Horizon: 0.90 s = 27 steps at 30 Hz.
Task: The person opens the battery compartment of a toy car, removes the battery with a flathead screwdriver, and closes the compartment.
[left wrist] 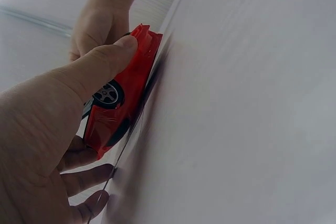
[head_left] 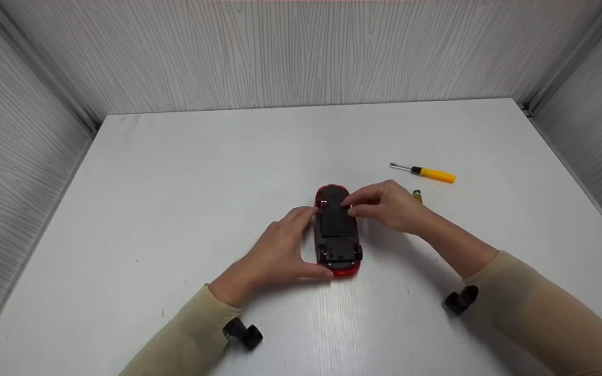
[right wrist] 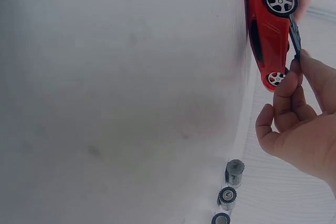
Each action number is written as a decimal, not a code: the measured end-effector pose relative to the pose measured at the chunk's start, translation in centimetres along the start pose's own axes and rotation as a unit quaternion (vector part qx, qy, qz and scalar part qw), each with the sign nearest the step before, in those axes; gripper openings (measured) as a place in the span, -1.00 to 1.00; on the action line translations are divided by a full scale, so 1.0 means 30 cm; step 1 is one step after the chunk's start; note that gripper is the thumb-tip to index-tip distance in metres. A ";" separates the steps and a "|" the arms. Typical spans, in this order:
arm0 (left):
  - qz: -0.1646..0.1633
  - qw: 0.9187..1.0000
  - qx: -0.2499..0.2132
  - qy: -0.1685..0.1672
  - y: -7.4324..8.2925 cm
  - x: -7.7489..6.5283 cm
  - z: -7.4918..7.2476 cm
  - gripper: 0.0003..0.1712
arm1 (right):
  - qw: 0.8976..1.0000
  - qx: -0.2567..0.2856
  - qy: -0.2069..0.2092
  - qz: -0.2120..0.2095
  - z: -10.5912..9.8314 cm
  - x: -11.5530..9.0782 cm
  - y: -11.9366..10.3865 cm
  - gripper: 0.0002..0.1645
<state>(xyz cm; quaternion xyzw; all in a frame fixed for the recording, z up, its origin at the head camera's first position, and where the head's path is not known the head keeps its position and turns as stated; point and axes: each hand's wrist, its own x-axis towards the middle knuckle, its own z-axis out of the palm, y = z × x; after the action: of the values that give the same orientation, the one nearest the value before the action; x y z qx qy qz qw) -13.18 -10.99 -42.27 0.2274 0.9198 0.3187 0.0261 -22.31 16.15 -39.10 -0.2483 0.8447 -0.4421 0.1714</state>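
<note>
A red toy car [head_left: 340, 271] lies upside down on the white table, its black underside facing up. My left hand [head_left: 275, 256] grips the car, thumb at the near end and fingers along the left side. In the left wrist view the thumb presses on the red body [left wrist: 137, 74] near a wheel [left wrist: 107, 94]. At the far part of the underside, my right hand [head_left: 392, 209] pinches the edge of a black cover [head_left: 338, 223] between thumb and forefinger. The right wrist view shows this cover [right wrist: 295, 38] standing slightly tilted off the car.
A screwdriver [head_left: 437, 175] with a yellow handle lies beyond my right hand. Partly hidden behind that hand is a battery [head_left: 417, 195]; the right wrist view shows several batteries [right wrist: 235, 171] in a row. Walls with wood grain [head_left: 301, 57] enclose the table.
</note>
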 end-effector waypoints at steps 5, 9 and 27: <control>0.004 1.000 -0.005 0.004 -0.001 -0.001 0.000 0.34 | 1.000 0.022 -0.009 0.001 -0.006 0.001 -0.001 -0.74; 0.005 1.000 -0.007 0.005 0.002 -0.002 -0.001 0.34 | 0.999 0.042 -0.015 0.000 -0.010 0.000 0.000 -0.74; 0.004 1.000 -0.002 -0.001 0.005 -0.004 -0.003 0.37 | 0.999 0.046 -0.014 -0.004 0.006 0.000 0.006 -0.74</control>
<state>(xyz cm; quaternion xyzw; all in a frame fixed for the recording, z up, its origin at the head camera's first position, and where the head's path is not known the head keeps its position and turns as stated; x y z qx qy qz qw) -13.02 -10.98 -42.12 0.2313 0.9183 0.3201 0.0265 -22.27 16.13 -39.34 -0.2500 0.8199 -0.4775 0.1928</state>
